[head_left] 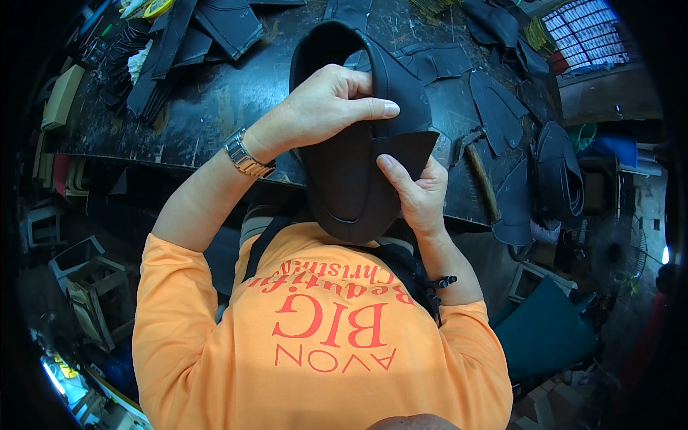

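A black leather shoe upper point(342, 183) hangs over the near edge of the work table, its rounded toe toward me and its opening away from me. My left hand point(331, 106) reaches across the opening, fingers curled inside and thumb pressed on the right edge, closed on the upper. With my right hand point(419, 190) I pinch a pointed flap point(410, 149) on the upper's right side, the thumb on top and the fingers hidden behind it.
Right of the shoe upper, a hammer point(484, 183) with a wooden handle lies on the dark table point(279, 54). Cut black pieces point(496, 111) are spread nearby, and more are stacked point(168, 64) at the far left. A rolled black sheet point(559, 172) sits at the right edge. Wooden stools point(100, 297) stand lower left.
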A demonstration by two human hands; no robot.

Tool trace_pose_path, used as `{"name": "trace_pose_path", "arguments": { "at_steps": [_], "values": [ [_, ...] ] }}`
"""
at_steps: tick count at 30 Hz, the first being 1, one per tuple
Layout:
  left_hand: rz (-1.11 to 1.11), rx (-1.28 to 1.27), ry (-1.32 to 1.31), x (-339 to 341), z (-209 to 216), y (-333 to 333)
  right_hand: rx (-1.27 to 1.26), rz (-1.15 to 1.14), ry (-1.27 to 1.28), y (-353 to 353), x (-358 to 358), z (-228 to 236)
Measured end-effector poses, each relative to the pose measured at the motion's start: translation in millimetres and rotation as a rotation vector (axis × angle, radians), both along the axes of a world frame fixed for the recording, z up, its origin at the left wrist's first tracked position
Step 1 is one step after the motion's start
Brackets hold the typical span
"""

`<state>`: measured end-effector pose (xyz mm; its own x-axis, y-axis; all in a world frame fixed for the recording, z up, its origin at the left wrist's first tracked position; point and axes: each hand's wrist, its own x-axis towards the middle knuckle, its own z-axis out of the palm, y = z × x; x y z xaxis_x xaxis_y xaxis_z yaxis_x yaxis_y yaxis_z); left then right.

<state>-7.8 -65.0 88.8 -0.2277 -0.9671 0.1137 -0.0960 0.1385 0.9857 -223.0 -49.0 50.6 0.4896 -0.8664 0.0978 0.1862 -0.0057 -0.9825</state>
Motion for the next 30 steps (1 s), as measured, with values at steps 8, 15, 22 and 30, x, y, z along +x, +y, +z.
{"name": "trace_pose_path", "arguments": {
  "at_steps": [8,15,22,30],
  "values": [
    [0.002,0.015,-0.024,1,-2,-1,0.024,-0.003,-0.005,0,0,-2],
    [0.006,0.026,-0.049,2,-3,-1,0.067,0.001,-0.013,-1,-1,-5],
    [0.006,0.045,-0.045,4,0,1,0.071,0.02,0.001,-1,1,-5],
    [-0.027,0.141,-0.149,11,3,6,0.085,0.074,0.052,0,1,-3]
  ]
}}
